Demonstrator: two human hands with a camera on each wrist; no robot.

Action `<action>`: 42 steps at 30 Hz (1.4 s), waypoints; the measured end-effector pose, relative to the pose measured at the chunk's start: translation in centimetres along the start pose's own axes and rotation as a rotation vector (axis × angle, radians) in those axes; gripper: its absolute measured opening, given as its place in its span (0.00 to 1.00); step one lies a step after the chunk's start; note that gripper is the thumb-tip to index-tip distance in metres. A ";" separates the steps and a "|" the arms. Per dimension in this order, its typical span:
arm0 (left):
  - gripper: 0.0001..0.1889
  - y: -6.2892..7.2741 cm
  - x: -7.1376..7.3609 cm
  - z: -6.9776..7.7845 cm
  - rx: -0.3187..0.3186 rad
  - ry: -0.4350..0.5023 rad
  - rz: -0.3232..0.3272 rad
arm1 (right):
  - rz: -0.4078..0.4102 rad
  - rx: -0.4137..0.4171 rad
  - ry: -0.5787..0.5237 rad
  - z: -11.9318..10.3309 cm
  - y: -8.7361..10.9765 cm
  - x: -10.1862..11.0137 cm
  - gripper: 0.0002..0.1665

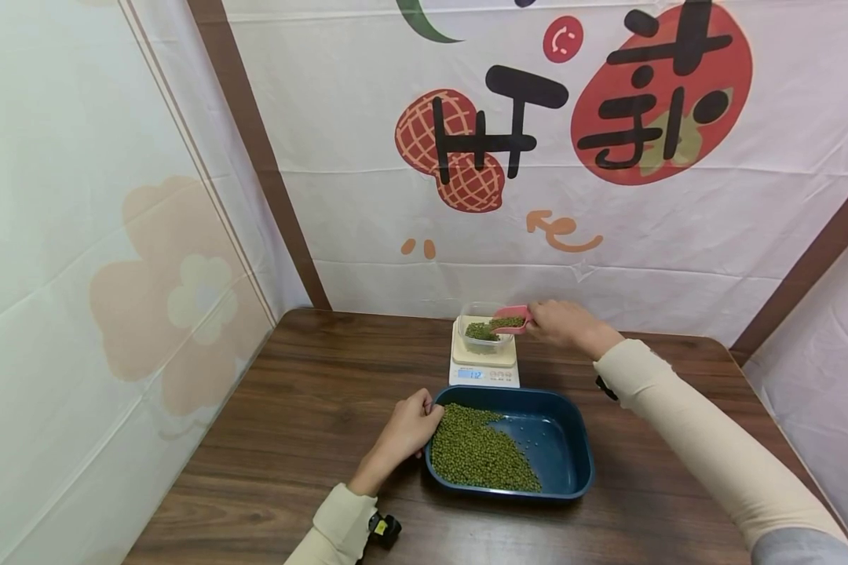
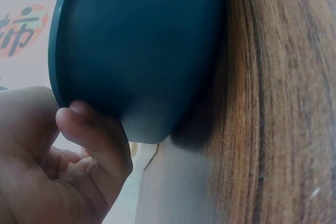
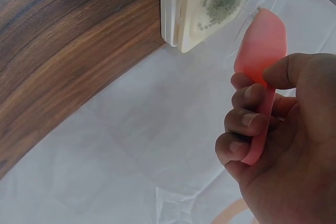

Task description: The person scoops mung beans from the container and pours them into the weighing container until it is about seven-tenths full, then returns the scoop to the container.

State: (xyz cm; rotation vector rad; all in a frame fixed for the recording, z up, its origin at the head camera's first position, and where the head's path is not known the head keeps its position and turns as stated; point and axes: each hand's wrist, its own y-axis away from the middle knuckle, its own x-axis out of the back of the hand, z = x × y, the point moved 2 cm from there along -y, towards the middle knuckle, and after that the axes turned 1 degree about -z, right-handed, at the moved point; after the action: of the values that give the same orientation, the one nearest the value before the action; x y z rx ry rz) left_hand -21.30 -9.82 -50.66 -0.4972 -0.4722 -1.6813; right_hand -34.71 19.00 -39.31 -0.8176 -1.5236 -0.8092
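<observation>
My right hand (image 1: pixel 561 322) grips the handle of a pink scoop (image 3: pixel 262 40), fingers wrapped round it in the right wrist view. Green beans lie in the scoop, which is over the rim of a clear plastic container (image 1: pixel 461 336). Some green beans (image 1: pixel 482 332) are in that container, which stands on a kitchen scale (image 1: pixel 484 375) with a lit display. My left hand (image 1: pixel 406 428) pinches the left rim of a blue basin (image 1: pixel 568 447). Green beans (image 1: pixel 477 451) heap in the basin's left part, while a few loose ones dot its bare right part.
The brown wooden table (image 1: pixel 311 392) carries the basin in front and the scale behind it. A printed white curtain (image 1: pixel 353 196) hangs just behind the table's back edge, and another pale curtain (image 1: pixel 63 314) stands on the left.
</observation>
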 end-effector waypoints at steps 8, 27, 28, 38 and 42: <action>0.12 0.0 -0.1 0.0 0.002 0.007 -0.007 | -0.001 0.007 0.044 -0.2 0.0 0.2 0.09; 0.11 0.0 0.0 0.0 -0.004 0.002 -0.003 | 0.042 0.032 0.158 -0.7 0.0 0.7 0.10; 0.11 0.0 0.0 0.0 -0.004 0.004 -0.004 | 0.045 0.032 0.163 -0.8 0.0 0.8 0.10; 0.11 0.2 -0.2 0.5 0.013 0.001 0.002 | 0.096 0.074 0.194 -1.0 0.0 1.3 0.11; 0.11 0.4 -0.5 0.9 0.021 0.004 0.006 | 0.090 0.078 0.196 -0.6 -0.1 1.3 0.12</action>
State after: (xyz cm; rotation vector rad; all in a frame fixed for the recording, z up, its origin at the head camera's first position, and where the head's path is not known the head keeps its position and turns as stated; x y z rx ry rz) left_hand -20.83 -8.98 -50.16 -0.4790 -0.4844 -1.6695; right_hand -34.59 18.46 -37.95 -0.7229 -1.3274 -0.7369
